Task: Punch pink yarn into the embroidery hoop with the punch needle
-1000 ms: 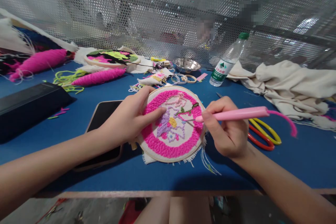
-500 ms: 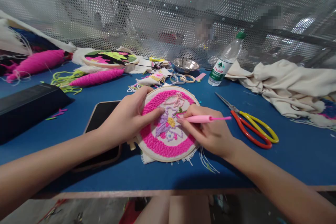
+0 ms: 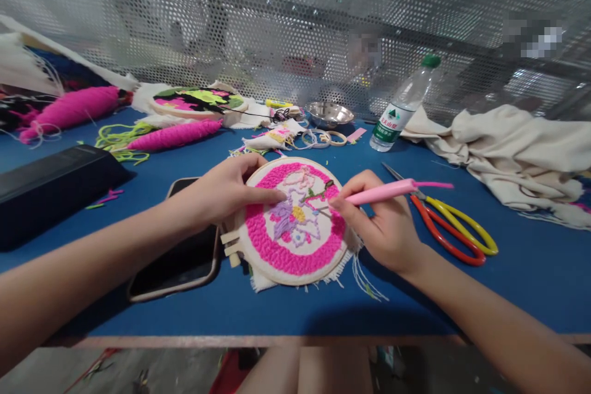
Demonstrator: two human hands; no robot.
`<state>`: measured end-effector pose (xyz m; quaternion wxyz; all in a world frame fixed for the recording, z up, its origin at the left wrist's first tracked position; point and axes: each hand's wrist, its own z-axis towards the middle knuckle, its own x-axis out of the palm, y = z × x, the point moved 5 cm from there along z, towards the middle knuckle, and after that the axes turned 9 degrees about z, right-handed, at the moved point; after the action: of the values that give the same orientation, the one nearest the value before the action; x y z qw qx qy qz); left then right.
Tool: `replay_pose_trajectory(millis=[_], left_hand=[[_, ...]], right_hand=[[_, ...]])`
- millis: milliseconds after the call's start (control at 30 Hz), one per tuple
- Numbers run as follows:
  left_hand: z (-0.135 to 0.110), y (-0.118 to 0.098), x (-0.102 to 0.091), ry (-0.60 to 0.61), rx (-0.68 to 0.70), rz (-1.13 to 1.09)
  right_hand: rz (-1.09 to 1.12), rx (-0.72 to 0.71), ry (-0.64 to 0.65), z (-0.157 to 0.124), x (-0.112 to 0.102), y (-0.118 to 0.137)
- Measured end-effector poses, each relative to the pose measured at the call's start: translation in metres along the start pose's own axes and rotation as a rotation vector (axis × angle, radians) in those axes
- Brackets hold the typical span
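Note:
A round embroidery hoop (image 3: 295, 277) holds white cloth with a thick pink ring and purple, yellow and green stitching inside. My left hand (image 3: 231, 191) grips its left rim, thumb flat on the purple stitches and fingers hidden underneath. In my right hand (image 3: 383, 228) is a pink punch needle (image 3: 381, 192), pinched between thumb and fingers. Its thin metal tip points left over the right part of the design, and pink yarn sticks out of its back end. Whether the tip touches the cloth I cannot tell.
A phone (image 3: 180, 265) lies left of the hoop, partly under my left forearm. Scissors (image 3: 457, 221) with red and yellow handles lie right. Behind stand a water bottle (image 3: 392, 117) and metal bowl (image 3: 329, 116), with pink yarn (image 3: 175, 134), another hoop (image 3: 198, 101) and crumpled cloth (image 3: 508, 141).
My right hand has drawn back to the right with the punch needle, away from the stitches, so its metal tip now shows. My left hand keeps its hold on the hoop.

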<state>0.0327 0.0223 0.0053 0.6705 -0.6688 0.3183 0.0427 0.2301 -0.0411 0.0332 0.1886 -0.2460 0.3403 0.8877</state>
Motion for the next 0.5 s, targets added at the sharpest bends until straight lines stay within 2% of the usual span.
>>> replay_pose_trajectory(millis=[67,133,267,400,500], left_hand=[[0.002,0.006,0.003,0.101,-0.133,-0.141],[0.002,0.008,0.007,0.171,-0.202,-0.216],[0.003,0.007,0.009,0.204,-0.201,-0.295],[0.001,0.006,0.015,0.304,-0.226,-0.352],[0.000,0.005,0.016,0.292,-0.200,-0.303]], right_hand=[[0.010,0.045,0.073,0.001,0.005,-0.004],[0.019,0.065,0.126,0.001,0.008,-0.006],[0.043,0.066,0.179,0.001,0.010,-0.005],[0.098,0.016,0.234,-0.001,0.013,0.000],[0.124,-0.002,0.219,-0.001,0.013,0.002]])
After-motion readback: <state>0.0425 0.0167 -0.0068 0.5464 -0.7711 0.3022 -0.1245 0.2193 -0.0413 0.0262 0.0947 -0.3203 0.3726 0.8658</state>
